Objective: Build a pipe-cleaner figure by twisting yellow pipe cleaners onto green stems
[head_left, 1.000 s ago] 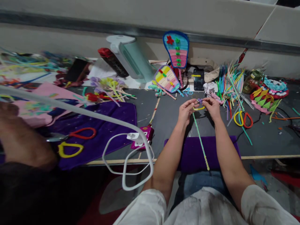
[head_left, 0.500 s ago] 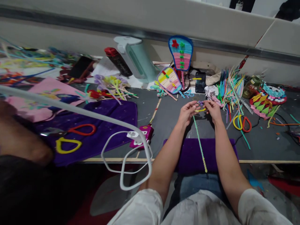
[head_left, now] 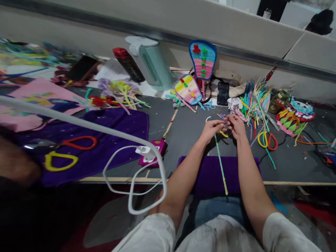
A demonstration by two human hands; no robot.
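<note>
My left hand (head_left: 212, 130) is closed in a pinch, and a long green-and-yellow pipe cleaner (head_left: 220, 161) hangs from it towards my lap. Close beside it, my right hand (head_left: 236, 126) also pinches, its fingertips nearly meeting the left ones. Small curled purple pipe cleaner loops (head_left: 222, 115) show at the fingertips. A short yellow pipe cleaner (head_left: 224, 134) sticks out below them. How these pieces join is hidden by my fingers. Beneath my forearms lies a folded purple cloth (head_left: 215, 175) at the table edge.
Yellow-and-red scissors (head_left: 267, 140) lie right of my hands, near a bundle of pipe cleaners (head_left: 256, 101). Two decorated fan shapes (head_left: 202, 59) stand behind. A white cable (head_left: 105, 126) crosses at left, above a pink power strip (head_left: 153, 154). Another person's arm (head_left: 18, 161) is far left.
The view has shifted, so most table items appear further left. My fingertips have drawn closer together around the purple loops, and the yellow piece now tilts downward. The green pipe cleaner still hangs.
</note>
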